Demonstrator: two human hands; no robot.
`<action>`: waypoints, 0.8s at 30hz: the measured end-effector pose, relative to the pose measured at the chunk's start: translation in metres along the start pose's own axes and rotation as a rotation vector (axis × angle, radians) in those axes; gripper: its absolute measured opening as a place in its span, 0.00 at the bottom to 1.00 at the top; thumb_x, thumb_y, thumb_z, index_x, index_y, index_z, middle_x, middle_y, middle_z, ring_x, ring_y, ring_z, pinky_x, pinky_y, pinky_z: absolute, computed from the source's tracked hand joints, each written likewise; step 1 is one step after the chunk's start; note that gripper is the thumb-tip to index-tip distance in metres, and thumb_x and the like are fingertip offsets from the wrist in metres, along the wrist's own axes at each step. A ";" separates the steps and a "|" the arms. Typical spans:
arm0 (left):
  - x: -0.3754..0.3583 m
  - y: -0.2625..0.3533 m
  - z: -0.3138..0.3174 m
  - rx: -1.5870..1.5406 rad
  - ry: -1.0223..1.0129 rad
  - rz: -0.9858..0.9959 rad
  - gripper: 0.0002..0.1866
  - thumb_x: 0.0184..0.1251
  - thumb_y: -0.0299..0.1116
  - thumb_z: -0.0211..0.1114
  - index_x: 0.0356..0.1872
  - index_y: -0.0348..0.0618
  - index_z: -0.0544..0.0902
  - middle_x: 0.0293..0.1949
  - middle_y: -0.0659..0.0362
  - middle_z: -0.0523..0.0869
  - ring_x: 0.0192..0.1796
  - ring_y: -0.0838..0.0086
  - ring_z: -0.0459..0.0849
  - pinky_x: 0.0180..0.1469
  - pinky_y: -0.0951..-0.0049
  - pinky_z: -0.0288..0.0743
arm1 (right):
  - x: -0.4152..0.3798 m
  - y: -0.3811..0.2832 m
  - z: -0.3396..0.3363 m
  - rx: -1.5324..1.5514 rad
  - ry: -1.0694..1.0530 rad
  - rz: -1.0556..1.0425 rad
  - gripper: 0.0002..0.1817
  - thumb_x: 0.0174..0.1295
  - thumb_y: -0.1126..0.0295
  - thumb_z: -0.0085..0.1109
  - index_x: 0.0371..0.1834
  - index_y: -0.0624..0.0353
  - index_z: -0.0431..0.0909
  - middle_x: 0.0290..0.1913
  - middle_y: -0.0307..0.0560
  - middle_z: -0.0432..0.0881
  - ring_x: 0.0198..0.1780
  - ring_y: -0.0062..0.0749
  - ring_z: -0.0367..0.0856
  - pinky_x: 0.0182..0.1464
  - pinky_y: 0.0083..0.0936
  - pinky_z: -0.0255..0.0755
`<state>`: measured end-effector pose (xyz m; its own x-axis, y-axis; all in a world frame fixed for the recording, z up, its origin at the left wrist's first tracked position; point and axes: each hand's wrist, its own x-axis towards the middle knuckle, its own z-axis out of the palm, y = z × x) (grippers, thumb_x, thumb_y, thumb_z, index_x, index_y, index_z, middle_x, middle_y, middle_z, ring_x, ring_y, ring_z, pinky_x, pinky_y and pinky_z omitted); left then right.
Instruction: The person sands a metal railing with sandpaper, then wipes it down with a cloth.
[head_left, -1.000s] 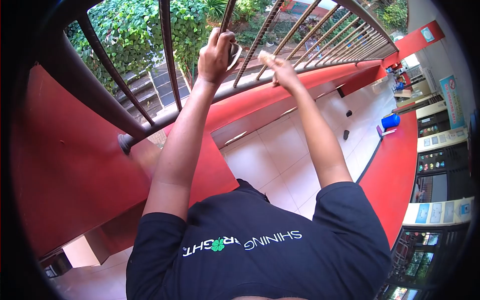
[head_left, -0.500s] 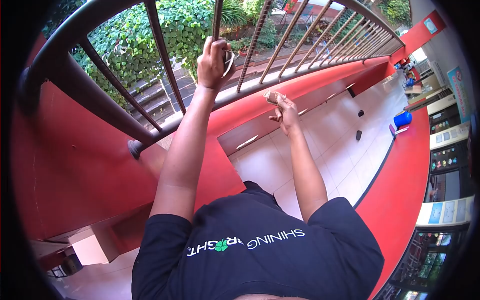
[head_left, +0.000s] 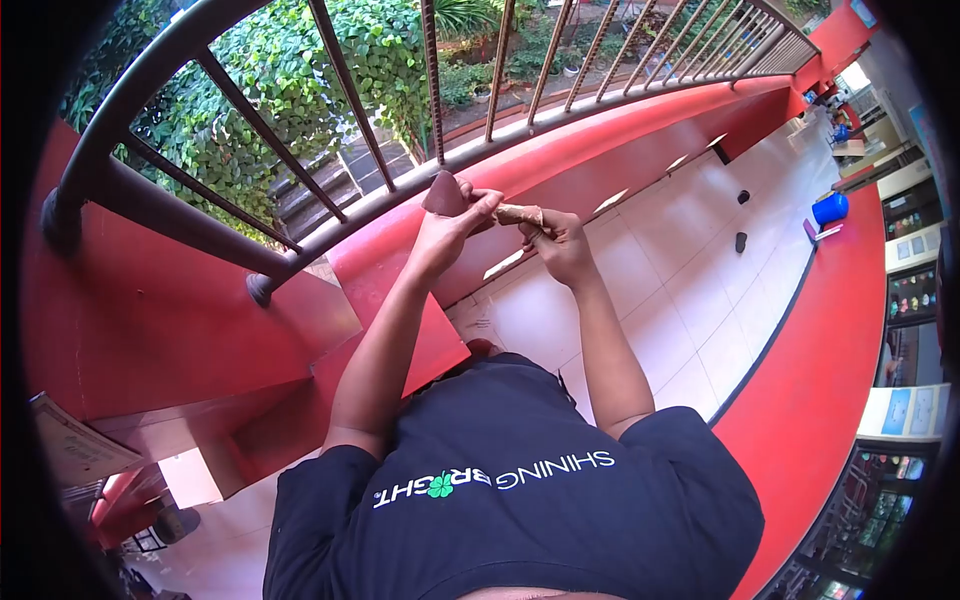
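Note:
My left hand is closed on a reddish-brown piece of sandpaper, its pointed flap sticking up beside the fingers. Just to the right, my right hand pinches a tan, crumpled strip with ragged edges; its material is hard to make out. The strip's left end reaches the left fingertips, and whether they grip it cannot be told. Both hands are in front of the railing's lower rail, apart from its bars.
Dark metal bars rise from the railing above a red ledge. Leafy plants grow beyond. Pale floor tiles lie below, with two dark shoes and a blue bucket farther right.
My left hand has come off the railing bar and moved down beside the right hand, its sandpaper now showing more. My right hand has shifted slightly down, and the view has turned a little.

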<state>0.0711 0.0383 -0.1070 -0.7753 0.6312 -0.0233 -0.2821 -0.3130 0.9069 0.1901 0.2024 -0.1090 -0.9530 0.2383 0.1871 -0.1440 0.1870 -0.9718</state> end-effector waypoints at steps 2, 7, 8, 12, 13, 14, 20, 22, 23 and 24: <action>0.002 0.002 0.004 0.032 -0.080 -0.007 0.20 0.69 0.29 0.75 0.43 0.44 0.67 0.48 0.54 0.86 0.52 0.71 0.87 0.54 0.69 0.83 | -0.001 0.011 -0.009 -0.001 -0.016 0.008 0.15 0.73 0.78 0.60 0.58 0.53 0.89 0.47 0.38 0.92 0.34 0.11 0.79 0.36 0.18 0.76; 0.000 -0.005 0.014 0.084 -0.151 0.099 0.20 0.67 0.18 0.72 0.43 0.46 0.66 0.46 0.55 0.83 0.54 0.71 0.85 0.57 0.68 0.82 | -0.006 0.009 -0.024 0.010 -0.083 -0.049 0.16 0.68 0.79 0.66 0.57 0.56 0.89 0.44 0.39 0.91 0.35 0.14 0.82 0.35 0.19 0.78; 0.001 -0.007 0.017 0.066 -0.163 0.117 0.20 0.67 0.14 0.70 0.43 0.47 0.66 0.46 0.56 0.83 0.54 0.72 0.85 0.58 0.68 0.82 | -0.006 0.012 -0.028 0.014 -0.088 -0.049 0.16 0.68 0.79 0.66 0.57 0.56 0.89 0.44 0.39 0.91 0.35 0.14 0.82 0.35 0.19 0.78; 0.000 -0.015 0.030 0.048 -0.171 0.155 0.23 0.66 0.12 0.69 0.41 0.49 0.63 0.44 0.60 0.78 0.56 0.71 0.85 0.61 0.65 0.81 | -0.009 0.017 -0.040 0.135 -0.134 -0.086 0.13 0.70 0.72 0.67 0.55 0.59 0.88 0.42 0.39 0.91 0.35 0.15 0.82 0.33 0.18 0.77; -0.001 -0.017 0.033 0.049 -0.161 0.155 0.23 0.66 0.12 0.69 0.41 0.49 0.63 0.44 0.60 0.78 0.56 0.71 0.85 0.61 0.65 0.81 | -0.010 0.017 -0.042 0.238 -0.142 -0.062 0.13 0.71 0.69 0.67 0.55 0.60 0.88 0.42 0.39 0.91 0.35 0.15 0.82 0.33 0.18 0.77; -0.002 -0.018 0.035 0.066 -0.149 0.167 0.23 0.66 0.12 0.68 0.41 0.49 0.63 0.44 0.61 0.78 0.57 0.70 0.85 0.61 0.65 0.81 | -0.009 0.022 -0.046 0.241 -0.150 -0.061 0.13 0.71 0.69 0.67 0.55 0.60 0.88 0.42 0.39 0.91 0.35 0.15 0.82 0.33 0.18 0.77; -0.005 -0.022 0.045 0.136 0.045 0.322 0.21 0.67 0.17 0.71 0.41 0.50 0.64 0.43 0.61 0.78 0.53 0.71 0.86 0.58 0.70 0.82 | -0.001 0.019 -0.049 0.217 -0.109 0.078 0.13 0.74 0.69 0.63 0.56 0.61 0.87 0.45 0.39 0.91 0.39 0.17 0.84 0.38 0.20 0.80; -0.009 -0.012 0.052 0.160 0.171 0.339 0.20 0.69 0.21 0.72 0.41 0.50 0.65 0.42 0.62 0.78 0.52 0.72 0.86 0.56 0.72 0.82 | 0.001 0.006 -0.049 0.242 -0.074 0.085 0.12 0.75 0.72 0.61 0.58 0.61 0.86 0.46 0.40 0.91 0.42 0.18 0.86 0.42 0.21 0.82; -0.012 -0.006 0.054 0.103 0.218 0.127 0.18 0.70 0.26 0.72 0.41 0.50 0.67 0.42 0.62 0.78 0.50 0.74 0.86 0.55 0.72 0.82 | 0.001 0.002 -0.049 0.246 -0.077 0.083 0.12 0.75 0.72 0.61 0.58 0.61 0.86 0.46 0.40 0.91 0.42 0.18 0.86 0.42 0.21 0.82; -0.014 0.001 0.057 0.045 0.261 -0.083 0.16 0.72 0.31 0.72 0.41 0.51 0.68 0.41 0.63 0.78 0.48 0.76 0.86 0.53 0.71 0.82 | 0.002 -0.001 -0.050 0.241 -0.075 0.076 0.13 0.74 0.73 0.61 0.58 0.61 0.86 0.46 0.40 0.91 0.43 0.19 0.86 0.43 0.22 0.82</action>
<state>0.1142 0.0693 -0.0822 -0.8716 0.4470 -0.2011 -0.3301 -0.2321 0.9150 0.2017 0.2500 -0.1010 -0.9794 0.1697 0.1098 -0.1220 -0.0631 -0.9905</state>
